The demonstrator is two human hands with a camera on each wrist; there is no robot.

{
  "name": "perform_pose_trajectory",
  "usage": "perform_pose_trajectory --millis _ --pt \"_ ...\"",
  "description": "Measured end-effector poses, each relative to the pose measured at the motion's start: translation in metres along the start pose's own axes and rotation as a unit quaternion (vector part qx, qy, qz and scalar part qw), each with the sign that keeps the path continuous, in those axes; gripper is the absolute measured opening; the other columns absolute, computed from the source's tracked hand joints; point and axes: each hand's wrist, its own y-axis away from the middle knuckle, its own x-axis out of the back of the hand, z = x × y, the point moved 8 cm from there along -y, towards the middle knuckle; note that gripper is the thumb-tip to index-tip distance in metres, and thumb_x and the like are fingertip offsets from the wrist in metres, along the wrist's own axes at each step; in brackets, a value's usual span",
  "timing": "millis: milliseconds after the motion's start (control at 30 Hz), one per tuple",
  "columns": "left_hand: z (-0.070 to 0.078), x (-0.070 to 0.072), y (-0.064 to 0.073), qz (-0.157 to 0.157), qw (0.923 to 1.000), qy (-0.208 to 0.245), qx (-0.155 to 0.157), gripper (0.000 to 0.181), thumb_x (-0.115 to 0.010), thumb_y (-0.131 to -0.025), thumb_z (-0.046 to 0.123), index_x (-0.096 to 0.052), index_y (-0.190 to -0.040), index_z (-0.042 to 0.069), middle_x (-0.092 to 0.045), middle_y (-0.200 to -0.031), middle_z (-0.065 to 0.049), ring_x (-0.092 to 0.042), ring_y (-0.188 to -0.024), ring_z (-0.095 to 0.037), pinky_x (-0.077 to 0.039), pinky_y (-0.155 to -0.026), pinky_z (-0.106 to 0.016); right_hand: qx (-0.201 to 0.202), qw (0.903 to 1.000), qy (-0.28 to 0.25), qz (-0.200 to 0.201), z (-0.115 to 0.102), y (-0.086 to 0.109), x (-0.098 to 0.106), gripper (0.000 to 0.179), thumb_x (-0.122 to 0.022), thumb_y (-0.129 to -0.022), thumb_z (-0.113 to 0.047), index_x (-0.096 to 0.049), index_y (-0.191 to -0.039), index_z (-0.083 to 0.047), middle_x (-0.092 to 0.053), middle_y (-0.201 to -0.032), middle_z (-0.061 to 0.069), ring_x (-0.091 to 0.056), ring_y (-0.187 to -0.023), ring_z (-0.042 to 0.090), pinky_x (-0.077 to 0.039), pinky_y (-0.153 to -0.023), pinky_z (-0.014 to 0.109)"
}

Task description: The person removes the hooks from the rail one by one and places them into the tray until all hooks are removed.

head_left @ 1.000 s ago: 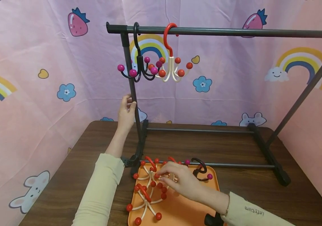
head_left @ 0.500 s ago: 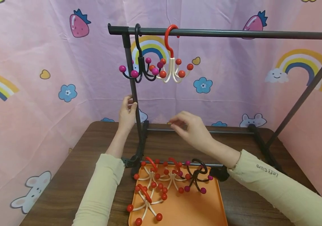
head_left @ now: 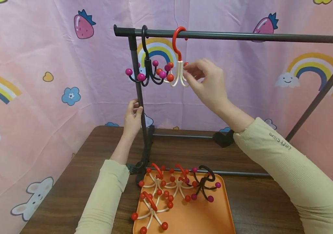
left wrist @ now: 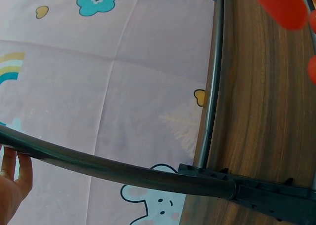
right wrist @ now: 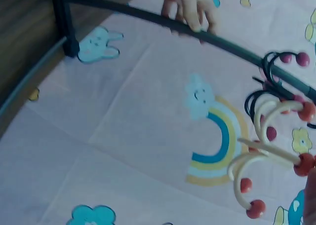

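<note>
A rack's black upright post [head_left: 139, 91] is held by my left hand [head_left: 132, 120], thumb in front and fingers behind. My right hand [head_left: 210, 81] is raised beside a white octopus-style hanger [head_left: 179, 73] with a red hook [head_left: 175, 42] on the top bar [head_left: 236, 35]. Its bent fingers overlap the hanger's right side and hide some red balls. In the right wrist view, a fingertip [right wrist: 310, 195] is right at a red ball [right wrist: 304, 165]; I cannot tell whether it is pinched. To the left hangs a black hanger [head_left: 147, 70] with magenta balls.
An orange tray [head_left: 201, 217] on the wooden table [head_left: 96, 182] holds more hangers: several white ones [head_left: 151, 211] with red hooks and balls, and a black one [head_left: 202, 183] with magenta balls. Lower rack bars [head_left: 184, 136] cross the table. Patterned cloth [head_left: 43, 123] surrounds it.
My right hand has risen from over the tray's hangers, with nothing visible in it, up to the hanging white hanger. My left hand stays on the post.
</note>
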Motion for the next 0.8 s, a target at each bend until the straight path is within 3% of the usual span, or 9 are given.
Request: perform_pose_trajectory --millis 200,333,433,600,800 --pt "-0.001 -0.001 -0.002 0.003 1.0 -0.002 0.002 0.033 -0.046 -0.095 0.026 -0.043 -0.126 0.016 -0.05 -0.116 -0.012 -0.053 -0.104 -0.025 -0.042 -0.091 -0.042 -0.081 0.9962 0.033 -0.002 0.012 -0.026 -0.001 0.025 -0.061 -0.086 -0.022 -0.064 -0.107 -0.009 -0.064 -0.101 0.002 -0.059 -0.086 0.004 -0.048 -0.078 0.017" --pt "-0.003 0.0 -0.002 0.005 1.0 -0.004 0.002 0.033 -0.046 -0.094 0.025 -0.043 -0.126 0.015 -0.051 -0.117 -0.013 -0.053 -0.105 -0.026 -0.042 -0.092 -0.042 -0.149 0.9838 0.066 -0.075 0.023 -0.034 -0.017 0.044 -0.06 -0.086 -0.033 -0.053 -0.126 -0.016 -0.056 -0.122 -0.003 -0.053 -0.108 0.005 -0.042 -0.089 0.016" --pt "-0.003 0.0 -0.001 0.003 1.0 -0.005 0.005 0.033 -0.046 -0.095 0.025 -0.043 -0.126 0.015 -0.051 -0.117 -0.012 -0.052 -0.105 -0.026 -0.042 -0.092 -0.042 -0.165 0.9758 0.076 -0.121 0.025 -0.037 -0.027 0.053 -0.059 -0.087 -0.036 -0.045 -0.134 -0.018 -0.049 -0.13 -0.003 -0.046 -0.118 0.007 -0.039 -0.094 0.018" --pt "-0.004 0.0 -0.001 -0.001 1.0 0.001 0.006 0.033 -0.046 -0.095 0.026 -0.043 -0.126 0.015 -0.05 -0.118 -0.012 -0.052 -0.105 -0.025 -0.041 -0.092 -0.042 -0.16 0.979 0.062 -0.11 0.02 -0.046 -0.031 0.044 -0.059 -0.087 -0.032 -0.052 -0.127 -0.016 -0.055 -0.123 -0.002 -0.048 -0.114 0.006 -0.039 -0.092 0.016" --pt "-0.003 0.0 -0.001 0.001 1.0 0.006 -0.004 0.036 -0.047 -0.094 0.028 -0.043 -0.126 0.014 -0.05 -0.118 -0.013 -0.053 -0.103 -0.026 -0.042 -0.089 -0.042 -0.186 0.9782 0.033 -0.087 0.019 -0.052 -0.03 0.034 -0.058 -0.087 -0.036 -0.058 -0.114 -0.013 -0.063 -0.109 -0.002 -0.054 -0.102 0.007 -0.042 -0.085 0.019"
